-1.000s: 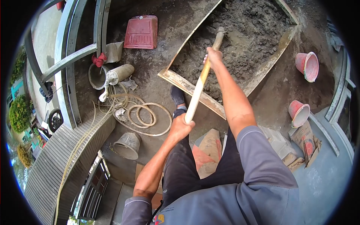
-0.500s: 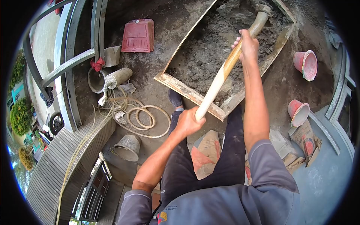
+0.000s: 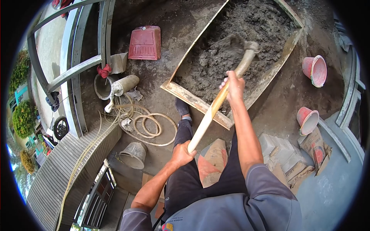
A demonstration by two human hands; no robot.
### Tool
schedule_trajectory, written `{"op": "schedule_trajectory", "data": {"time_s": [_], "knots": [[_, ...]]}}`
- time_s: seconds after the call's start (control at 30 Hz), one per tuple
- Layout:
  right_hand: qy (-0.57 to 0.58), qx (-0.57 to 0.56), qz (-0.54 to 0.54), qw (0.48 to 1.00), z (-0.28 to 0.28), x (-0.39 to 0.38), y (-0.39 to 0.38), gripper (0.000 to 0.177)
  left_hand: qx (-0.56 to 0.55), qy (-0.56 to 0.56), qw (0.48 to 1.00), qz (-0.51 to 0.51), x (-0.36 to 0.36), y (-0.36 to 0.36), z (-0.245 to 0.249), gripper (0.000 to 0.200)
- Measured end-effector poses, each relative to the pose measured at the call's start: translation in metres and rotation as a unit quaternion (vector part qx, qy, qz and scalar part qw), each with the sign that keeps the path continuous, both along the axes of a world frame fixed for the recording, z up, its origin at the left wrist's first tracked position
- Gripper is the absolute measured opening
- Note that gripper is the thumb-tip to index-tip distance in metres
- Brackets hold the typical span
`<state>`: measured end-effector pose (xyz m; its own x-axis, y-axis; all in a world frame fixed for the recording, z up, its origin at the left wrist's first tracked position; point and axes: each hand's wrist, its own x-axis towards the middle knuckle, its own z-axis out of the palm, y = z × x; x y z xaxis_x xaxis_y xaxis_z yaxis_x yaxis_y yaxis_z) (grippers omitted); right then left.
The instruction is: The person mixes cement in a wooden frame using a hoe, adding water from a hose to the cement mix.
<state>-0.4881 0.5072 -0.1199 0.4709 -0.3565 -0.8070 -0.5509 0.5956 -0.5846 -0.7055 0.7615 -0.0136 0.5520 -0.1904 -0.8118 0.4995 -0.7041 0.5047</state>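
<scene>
Both my hands are on the wooden handle of a hoe [image 3: 210,114]. My left hand [image 3: 182,153] wraps round the handle's lower end, above my thigh. Farther up the shaft, my right hand [image 3: 234,87] grips it near the head. The hoe's head is caked with grey mortar, and its blade lies in the wet mortar [image 3: 208,71], partly hidden by it. A shallow wooden-sided mixing box [image 3: 189,96] holds the mortar in front of my feet.
Two red buckets [image 3: 318,71] lie tipped at the right. Grey blocks [image 3: 283,152] and cement bags [image 3: 213,159] are nearby. At left are a coiled hose [image 3: 154,127], a grey bucket [image 3: 135,154], a red plastic tray [image 3: 145,43] and metal framing [image 3: 77,73].
The hoe has come back toward me, its head moving down and left through the mortar. Both hands have moved down and left with the handle, still gripping it.
</scene>
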Motion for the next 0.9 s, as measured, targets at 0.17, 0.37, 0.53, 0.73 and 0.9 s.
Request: {"op": "schedule_trajectory", "data": {"time_s": [0.17, 0.37, 0.53, 0.73, 0.9], "knots": [[-0.095, -0.117, 0.008, 0.988, 0.057, 0.100, -0.073, 0.018, -0.053, -0.089, 0.994, -0.030, 0.107, -0.059, -0.004, 0.027], [-0.019, -0.033, 0.016, 0.999, -0.112, 0.157, -0.037, 0.021, -0.022, -0.002, 0.999, 0.046, 0.165, -0.043, -0.044, 0.032], [0.050, 0.001, 0.080, 0.996, -0.138, 0.090, 0.020, 0.024, 0.007, 0.069, 0.991, 0.112, 0.086, -0.025, -0.036, 0.030], [0.019, -0.016, 0.061, 0.998, 0.003, 0.018, 0.000, 0.023, -0.045, 0.015, 0.996, 0.072, -0.005, -0.023, 0.009, 0.029], [-0.095, -0.139, 0.028, 0.985, 0.074, 0.116, -0.074, 0.019, -0.107, -0.079, 0.991, -0.001, 0.103, -0.066, -0.015, 0.026]]}}
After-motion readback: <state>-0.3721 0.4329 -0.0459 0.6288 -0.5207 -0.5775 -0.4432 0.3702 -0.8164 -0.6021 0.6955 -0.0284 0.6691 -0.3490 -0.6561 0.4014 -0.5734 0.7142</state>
